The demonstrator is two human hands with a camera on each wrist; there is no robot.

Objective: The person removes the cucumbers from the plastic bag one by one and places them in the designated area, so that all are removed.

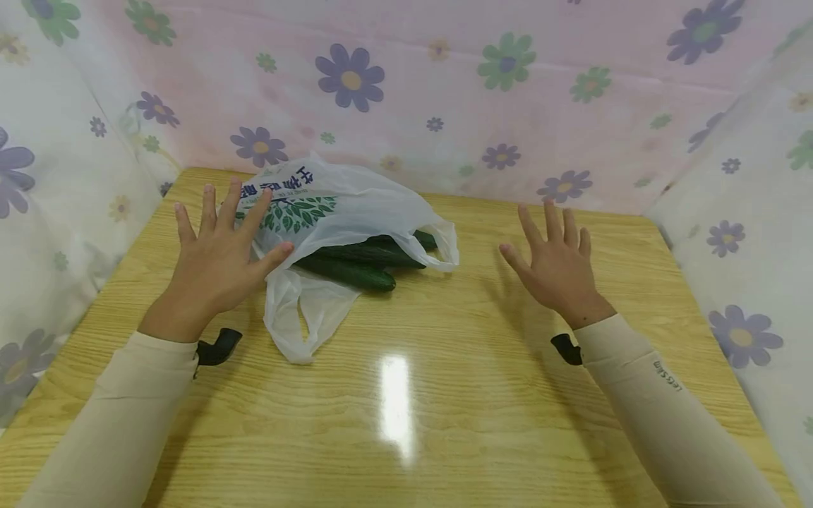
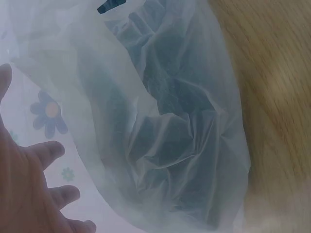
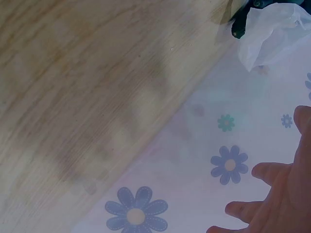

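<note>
A white plastic bag (image 1: 362,194) with green leaf print lies on its side on the table. Several dark green cucumbers (image 1: 356,271) poke out of its mouth towards the right. My left hand (image 1: 216,264), fingers spread, hovers at the bag's left end in the head view and holds nothing; whether it touches the bag I cannot tell. In the left wrist view the bag (image 2: 180,131) fills the middle, the dark shapes inside showing through. Over the table's right part, apart from the bag, my right hand (image 1: 559,271) is spread with nothing in it.
The wooden table (image 1: 483,423) is enclosed by flower-printed cloth (image 1: 432,92) at the back and both sides. Loose bag handles (image 1: 311,317) lie on the tabletop in front of the cucumbers. A black wrist-mounted piece (image 1: 219,347) juts from the left sleeve, another (image 1: 565,349) from the right.
</note>
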